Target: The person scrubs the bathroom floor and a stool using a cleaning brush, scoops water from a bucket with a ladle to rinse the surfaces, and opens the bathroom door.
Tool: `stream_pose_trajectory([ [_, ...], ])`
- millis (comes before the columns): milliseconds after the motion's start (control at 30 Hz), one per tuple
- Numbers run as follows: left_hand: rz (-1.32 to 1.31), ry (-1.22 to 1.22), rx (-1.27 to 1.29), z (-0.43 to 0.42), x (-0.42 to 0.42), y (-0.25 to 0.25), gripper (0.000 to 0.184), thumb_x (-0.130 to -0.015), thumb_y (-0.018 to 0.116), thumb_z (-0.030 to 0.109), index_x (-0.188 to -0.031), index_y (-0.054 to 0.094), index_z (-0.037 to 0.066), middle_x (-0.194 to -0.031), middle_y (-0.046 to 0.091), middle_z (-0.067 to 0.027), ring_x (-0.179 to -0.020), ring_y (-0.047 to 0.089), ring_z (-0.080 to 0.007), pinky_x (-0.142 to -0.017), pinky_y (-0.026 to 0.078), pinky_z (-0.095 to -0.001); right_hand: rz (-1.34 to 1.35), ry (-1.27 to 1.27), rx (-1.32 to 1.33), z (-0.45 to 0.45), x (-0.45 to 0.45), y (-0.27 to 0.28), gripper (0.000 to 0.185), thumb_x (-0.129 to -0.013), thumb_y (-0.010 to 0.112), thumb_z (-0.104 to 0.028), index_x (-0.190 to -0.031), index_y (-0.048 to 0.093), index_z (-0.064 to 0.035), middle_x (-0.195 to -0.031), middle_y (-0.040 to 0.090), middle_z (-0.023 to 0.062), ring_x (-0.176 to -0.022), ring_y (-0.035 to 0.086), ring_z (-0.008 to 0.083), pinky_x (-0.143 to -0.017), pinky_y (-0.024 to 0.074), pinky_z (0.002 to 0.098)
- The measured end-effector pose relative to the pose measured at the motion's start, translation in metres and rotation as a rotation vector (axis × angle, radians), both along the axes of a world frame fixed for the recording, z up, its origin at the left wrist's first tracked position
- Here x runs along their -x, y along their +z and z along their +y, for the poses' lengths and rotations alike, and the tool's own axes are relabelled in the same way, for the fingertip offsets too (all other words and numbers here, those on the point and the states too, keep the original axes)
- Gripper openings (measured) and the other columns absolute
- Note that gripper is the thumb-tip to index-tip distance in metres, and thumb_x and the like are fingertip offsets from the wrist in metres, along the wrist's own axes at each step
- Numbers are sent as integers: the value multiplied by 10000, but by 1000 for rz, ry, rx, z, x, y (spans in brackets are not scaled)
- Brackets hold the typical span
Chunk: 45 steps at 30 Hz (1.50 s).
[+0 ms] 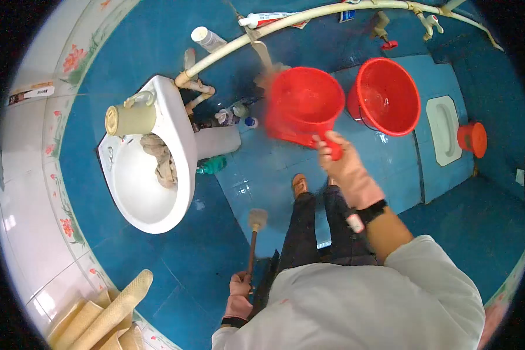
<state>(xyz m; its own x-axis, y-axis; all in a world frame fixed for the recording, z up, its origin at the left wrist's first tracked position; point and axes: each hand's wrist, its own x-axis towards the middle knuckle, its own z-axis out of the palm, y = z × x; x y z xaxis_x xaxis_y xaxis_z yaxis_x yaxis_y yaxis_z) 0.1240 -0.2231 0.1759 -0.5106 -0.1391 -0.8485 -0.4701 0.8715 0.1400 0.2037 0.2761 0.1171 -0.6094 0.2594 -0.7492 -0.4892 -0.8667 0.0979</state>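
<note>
My right hand [344,166], in a pink covering with a black band at the wrist, is closed round the handle of a red plastic mug [300,131]. The mug is smeared by motion and overlaps a red bucket-like shape [309,96]; where one ends and the other begins is unclear. Low on the left, my left hand [240,291] grips the brown stick handle of a round-headed brush [253,242]. Its greyish bristle head points up and away from me, over the blue floor.
A second red bucket [385,96] stands right of the mug, near a squat toilet [444,130] and a small red container [472,140]. The white washbasin [184,175] is at left, with a cloth [159,158] inside. A pipe [309,13] crosses the far wall.
</note>
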Motion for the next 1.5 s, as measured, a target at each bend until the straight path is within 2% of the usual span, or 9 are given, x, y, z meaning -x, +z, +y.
stream_pose_trajectory([
  [100, 48, 55, -55, -1, -6, -5, 206, -825, 580, 129, -991, 498, 38, -783, 591, -56, -447, 528, -126, -353, 400, -266, 133, 151, -139, 30, -69, 16, 264, -785, 600, -219, -966, 538, -38, -721, 544, 28, -544, 480, 109, -464, 379, 202],
  [600, -11, 59, -3, 36, -38, -3, 196, -830, 574, 138, -991, 507, 49, -770, 589, -48, -429, 523, -121, -357, 416, -273, -1272, 434, -1038, 84, -132, -76, 307, -721, 611, -115, -968, 440, -51, -675, 496, 51, -460, 454, 128, -377, 362, 269],
  [700, -11, 48, 7, 28, -48, -12, 206, -821, 588, 146, -989, 507, 56, -757, 589, -43, -436, 522, -120, -352, 408, -274, -1393, 509, -1317, 32, -59, -44, 419, -738, 608, -143, -1086, 429, 5, -841, 562, 110, -755, 540, 320, -753, 429, 418],
  [933, -46, 100, 31, 105, -50, 26, 216, -827, 582, 149, -998, 510, 40, -795, 581, -70, -479, 533, -134, -363, 405, -293, -1036, 481, -1083, 10, -24, -29, 501, -761, 612, -134, -1194, 375, -47, -990, 564, 145, -878, 565, 300, -802, 435, 360],
  [1067, 148, -299, 4, 43, -59, -12, 264, -829, 583, 157, -1036, 502, 15, -819, 590, -83, -608, 577, -174, -466, 457, -297, -876, 232, -682, 48, -87, -52, 422, -770, 601, -141, -1135, 405, -59, -811, 536, 88, -520, 525, 184, -453, 444, 312],
  [1200, 112, -169, -9, 33, -62, -26, 283, -806, 606, 137, -1033, 503, 3, -879, 609, -114, -709, 598, -176, -561, 484, -293, -934, 265, -549, 117, -141, -104, 300, -783, 574, -188, -1037, 456, -79, -687, 509, 66, -418, 452, 150, -336, 362, 289],
  [1300, 96, -99, 43, 53, -60, -16, 256, -794, 612, 115, -1003, 513, 5, -879, 613, -126, -722, 600, -174, -578, 486, -298, -952, 412, -406, 169, -166, -150, 299, -749, 605, -228, -1000, 511, -94, -730, 570, 82, -553, 554, 202, -442, 446, 344],
  [1467, 213, -296, 44, 18, -58, -34, 183, -792, 602, 93, -950, 544, 22, -852, 614, -128, -645, 596, -198, -562, 480, -320, -1574, 926, -1341, 243, -191, -199, 449, -796, 582, -273, -1111, 485, 31, -851, 615, 149, -830, 587, 246, -730, 455, 368],
  [1500, 177, -233, 23, 32, -56, -28, 181, -793, 603, 96, -947, 543, 22, -843, 614, -123, -627, 593, -194, -545, 476, -322, -1496, 670, -1278, 270, -170, -153, 398, -825, 547, -293, -1028, 525, 49, -1017, 573, 210, -929, 550, 282, -816, 418, 382],
])
